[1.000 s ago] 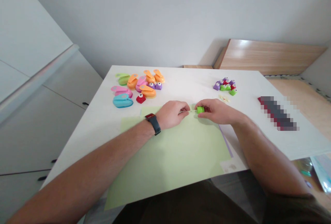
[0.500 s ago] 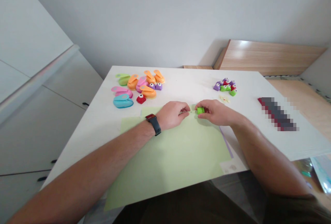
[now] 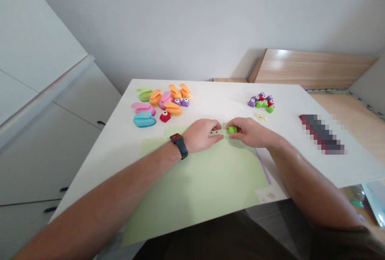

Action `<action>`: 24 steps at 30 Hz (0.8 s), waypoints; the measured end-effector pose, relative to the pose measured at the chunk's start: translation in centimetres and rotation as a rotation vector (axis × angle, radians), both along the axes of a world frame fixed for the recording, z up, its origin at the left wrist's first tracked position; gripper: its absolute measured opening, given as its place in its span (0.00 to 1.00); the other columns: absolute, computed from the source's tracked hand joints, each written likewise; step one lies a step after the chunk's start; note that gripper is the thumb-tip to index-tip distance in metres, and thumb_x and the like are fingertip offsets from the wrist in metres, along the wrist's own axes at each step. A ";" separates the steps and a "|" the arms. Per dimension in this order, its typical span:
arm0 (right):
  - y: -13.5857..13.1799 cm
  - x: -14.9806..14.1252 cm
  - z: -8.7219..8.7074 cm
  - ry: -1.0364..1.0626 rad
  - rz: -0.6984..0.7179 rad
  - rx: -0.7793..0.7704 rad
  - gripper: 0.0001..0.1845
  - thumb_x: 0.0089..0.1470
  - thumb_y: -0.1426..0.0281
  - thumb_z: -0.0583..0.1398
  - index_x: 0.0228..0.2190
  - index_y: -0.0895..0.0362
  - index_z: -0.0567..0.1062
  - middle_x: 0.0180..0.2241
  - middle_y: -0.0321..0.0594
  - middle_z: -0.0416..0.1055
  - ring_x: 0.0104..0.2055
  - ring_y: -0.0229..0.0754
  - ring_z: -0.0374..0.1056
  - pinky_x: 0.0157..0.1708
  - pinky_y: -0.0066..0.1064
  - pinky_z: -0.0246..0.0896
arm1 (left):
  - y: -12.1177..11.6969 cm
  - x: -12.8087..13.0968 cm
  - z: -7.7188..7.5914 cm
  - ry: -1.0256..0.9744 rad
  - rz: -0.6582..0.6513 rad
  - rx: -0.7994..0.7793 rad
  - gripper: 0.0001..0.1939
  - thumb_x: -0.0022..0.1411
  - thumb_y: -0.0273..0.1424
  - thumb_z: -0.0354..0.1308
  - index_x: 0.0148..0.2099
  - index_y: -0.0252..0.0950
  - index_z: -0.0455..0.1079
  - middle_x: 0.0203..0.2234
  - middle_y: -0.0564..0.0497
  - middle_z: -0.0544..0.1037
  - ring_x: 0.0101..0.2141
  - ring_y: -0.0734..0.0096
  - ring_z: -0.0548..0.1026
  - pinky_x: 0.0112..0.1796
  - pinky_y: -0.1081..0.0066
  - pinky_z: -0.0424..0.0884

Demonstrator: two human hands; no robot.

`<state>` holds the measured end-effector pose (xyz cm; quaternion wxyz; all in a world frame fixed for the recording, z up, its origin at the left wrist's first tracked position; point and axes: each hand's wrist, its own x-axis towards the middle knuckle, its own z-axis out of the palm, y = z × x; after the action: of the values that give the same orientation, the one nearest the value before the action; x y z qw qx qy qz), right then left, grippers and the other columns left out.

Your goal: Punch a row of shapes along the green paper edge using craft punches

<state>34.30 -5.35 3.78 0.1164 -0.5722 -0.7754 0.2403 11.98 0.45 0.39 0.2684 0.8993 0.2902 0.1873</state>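
right hand (image 3: 247,132) clamps a bright-green block (image 3: 232,130); left hand (image 3: 200,135), fingertips parted, frames a pale, dark-spotted strip (image 3: 219,132).

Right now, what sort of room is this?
Probably a bedroom at home, used for crafts: a wood-grain panel that looks like a headboard, white cabinets at the left, and colourful craft punches on the white table.

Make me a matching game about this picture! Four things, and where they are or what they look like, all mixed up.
1. watch
2. large paper sheet
3. right hand
4. blue tool

A. holding a bright green piece
B. on the table, in the left-hand group
C. dark, worn on the left wrist
D. pale green, spread out flat

Pairs: 1-C, 2-D, 3-A, 4-B
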 end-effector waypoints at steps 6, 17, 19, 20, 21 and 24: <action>-0.3 -0.3 0.4 -0.029 0.029 0.028 0.12 0.54 0.68 0.61 0.41 0.56 0.77 0.35 0.41 0.74 0.34 0.41 0.67 0.34 0.31 0.57 | -1.0 1.6 1.2 0.041 0.034 0.064 0.28 0.55 0.55 0.62 0.47 0.37 0.73 0.39 0.45 0.81 0.41 0.57 0.78 0.42 0.63 0.72; -0.5 -0.7 0.4 -0.050 0.057 0.043 0.11 0.53 0.72 0.60 0.40 0.57 0.75 0.38 0.43 0.75 0.35 0.42 0.68 0.34 0.30 0.56 | -0.7 3.0 0.6 0.012 -0.037 -0.042 0.19 0.58 0.44 0.64 0.45 0.36 0.71 0.39 0.46 0.81 0.41 0.59 0.79 0.40 0.66 0.71; -0.4 -0.6 0.3 -0.054 0.059 0.040 0.10 0.53 0.71 0.60 0.40 0.57 0.74 0.38 0.44 0.75 0.36 0.43 0.67 0.35 0.30 0.56 | -0.7 3.1 0.5 0.017 -0.049 -0.027 0.18 0.59 0.43 0.63 0.45 0.36 0.70 0.39 0.46 0.80 0.41 0.59 0.78 0.40 0.66 0.71; -0.5 -0.6 0.3 -0.054 0.063 0.043 0.10 0.54 0.71 0.60 0.40 0.57 0.74 0.38 0.44 0.74 0.36 0.43 0.67 0.35 0.30 0.56 | -0.7 3.1 0.5 0.019 -0.057 -0.017 0.18 0.60 0.43 0.63 0.45 0.36 0.70 0.39 0.45 0.80 0.41 0.59 0.78 0.40 0.66 0.71; -0.5 -0.6 0.3 -0.053 0.067 0.048 0.10 0.54 0.70 0.60 0.40 0.57 0.74 0.38 0.44 0.74 0.36 0.43 0.67 0.35 0.31 0.56 | -0.7 3.1 0.5 0.022 -0.065 -0.007 0.17 0.60 0.42 0.62 0.45 0.36 0.70 0.39 0.45 0.80 0.41 0.59 0.78 0.40 0.66 0.71; -0.5 -0.7 0.2 -0.049 0.080 0.058 0.09 0.54 0.70 0.60 0.39 0.57 0.73 0.38 0.45 0.74 0.36 0.43 0.66 0.35 0.31 0.55 | -0.7 3.0 0.4 0.024 -0.082 0.017 0.17 0.62 0.43 0.60 0.46 0.35 0.69 0.39 0.44 0.80 0.40 0.58 0.78 0.41 0.65 0.70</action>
<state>33.63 -5.85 3.99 0.1043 -0.5426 -0.8071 0.2080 14.99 -0.23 0.79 0.2649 0.9148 0.2546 0.1677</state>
